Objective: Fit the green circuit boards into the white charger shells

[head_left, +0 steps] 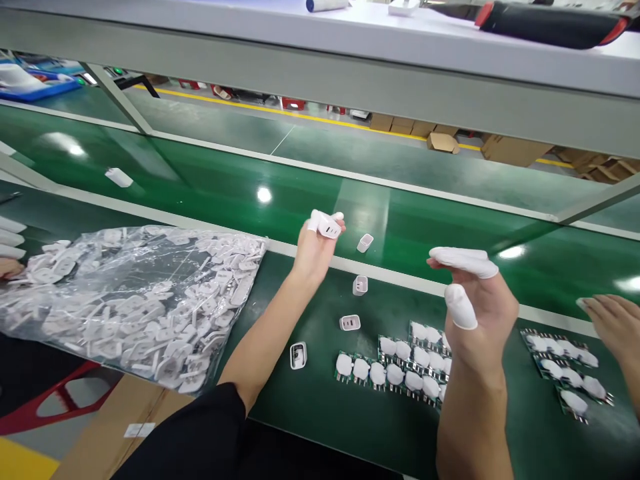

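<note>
My left hand (314, 257), with white finger covers, grips a white charger housing (329, 229) with port slots over the edge of the green belt. My right hand (475, 307) is raised to the right, thumb apart from the fingers, with nothing visible in it; it too wears white finger covers. Between my hands, one charger housing (365, 243) lies on the belt. Three more stand on the table: a housing (360, 285), another housing (350, 323) and a nearer housing (299, 356) with something dark inside. Circuit boards (395, 373) with white round pads lie in rows, partly hidden by my right forearm.
A clear bag (150, 300) of white plastic parts lies at left. Another person's hand (617, 333) is at the right edge beside more circuit boards (575, 367); another hand (10, 268) shows at far left. A shelf (320, 47) crosses above the green belt (210, 180).
</note>
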`<move>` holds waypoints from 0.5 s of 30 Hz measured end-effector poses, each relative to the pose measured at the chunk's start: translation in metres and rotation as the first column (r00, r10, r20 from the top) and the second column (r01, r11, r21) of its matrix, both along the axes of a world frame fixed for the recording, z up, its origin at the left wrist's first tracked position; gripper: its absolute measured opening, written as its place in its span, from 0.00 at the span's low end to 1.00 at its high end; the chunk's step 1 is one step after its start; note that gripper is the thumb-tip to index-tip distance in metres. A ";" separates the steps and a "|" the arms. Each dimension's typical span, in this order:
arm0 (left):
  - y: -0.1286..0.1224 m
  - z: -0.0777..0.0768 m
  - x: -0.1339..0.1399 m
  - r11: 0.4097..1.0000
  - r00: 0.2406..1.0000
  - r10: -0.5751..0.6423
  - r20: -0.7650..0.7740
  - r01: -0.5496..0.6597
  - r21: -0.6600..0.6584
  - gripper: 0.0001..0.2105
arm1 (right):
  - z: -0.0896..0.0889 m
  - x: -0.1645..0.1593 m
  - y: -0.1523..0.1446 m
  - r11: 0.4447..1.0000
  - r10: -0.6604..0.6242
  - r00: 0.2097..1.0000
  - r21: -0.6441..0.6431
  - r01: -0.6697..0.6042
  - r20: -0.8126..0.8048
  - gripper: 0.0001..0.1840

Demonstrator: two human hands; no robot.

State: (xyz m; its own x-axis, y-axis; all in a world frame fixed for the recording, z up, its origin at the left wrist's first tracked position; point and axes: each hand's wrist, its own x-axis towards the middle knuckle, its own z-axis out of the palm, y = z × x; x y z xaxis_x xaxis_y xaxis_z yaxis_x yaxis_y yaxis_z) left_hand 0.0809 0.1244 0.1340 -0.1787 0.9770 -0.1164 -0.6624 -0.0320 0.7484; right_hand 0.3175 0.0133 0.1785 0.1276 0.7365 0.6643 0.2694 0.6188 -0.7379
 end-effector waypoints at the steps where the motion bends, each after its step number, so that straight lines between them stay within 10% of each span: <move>1: 0.007 -0.005 -0.010 0.998 0.993 0.043 -0.112 -0.037 0.055 0.11 | 0.001 0.000 0.000 1.000 -0.001 1.000 0.002 0.001 0.006 0.16; 3: 0.022 -0.018 -0.037 0.989 0.899 0.115 -0.422 -0.062 0.137 0.08 | 0.004 0.001 -0.001 1.000 -0.010 0.999 0.005 0.010 0.030 0.16; 5: 0.038 -0.034 -0.066 0.989 0.638 0.144 -0.756 -0.112 0.094 0.09 | 0.005 0.002 -0.002 1.000 -0.014 0.998 0.004 0.014 0.061 0.15; 10: 0.070 -0.066 -0.113 0.996 0.484 -0.033 -0.874 -0.054 -0.067 0.20 | 0.008 0.001 -0.004 1.000 0.016 0.997 0.009 -0.017 0.082 0.14; 15: 0.080 -0.066 -0.126 0.997 0.344 -0.059 -0.937 -0.033 -0.074 0.20 | 0.011 -0.001 -0.008 0.999 0.041 0.996 0.016 -0.043 0.084 0.13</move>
